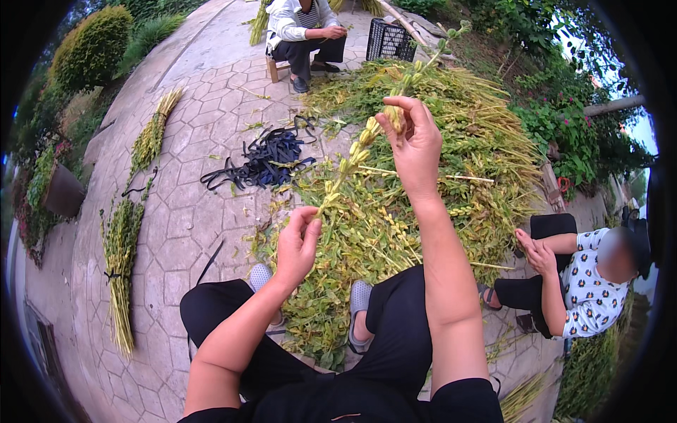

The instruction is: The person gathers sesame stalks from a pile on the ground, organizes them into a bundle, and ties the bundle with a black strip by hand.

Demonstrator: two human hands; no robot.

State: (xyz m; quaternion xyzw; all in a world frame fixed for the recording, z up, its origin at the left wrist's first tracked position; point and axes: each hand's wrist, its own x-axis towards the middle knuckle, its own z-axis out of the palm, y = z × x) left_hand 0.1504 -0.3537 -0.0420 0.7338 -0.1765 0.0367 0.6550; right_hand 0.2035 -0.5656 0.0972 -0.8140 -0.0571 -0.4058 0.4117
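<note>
A long stalk with yellow-green pods, likely sesame (pixel 358 150), slants up and to the right between my two hands, above a heap of cut stalks and leaves (pixel 352 240). My left hand (pixel 297 245) pinches its lower end between thumb and fingers. Higher up, my right hand (pixel 415 141) has its thumb and fingers closed around the stalk. Beyond that hand the stalk's green tip (pixel 451 39) reaches toward the far side of the heap. Below, the heap spreads between my feet in grey clogs.
Tied stalk bundles (pixel 121 254) lie on the paving at left. Dark straps (pixel 271 156) are piled left of the heap. A person sits on a stool (pixel 272 69) at the far side, near a black crate (pixel 390 41). Another person (pixel 592 296) sits at right.
</note>
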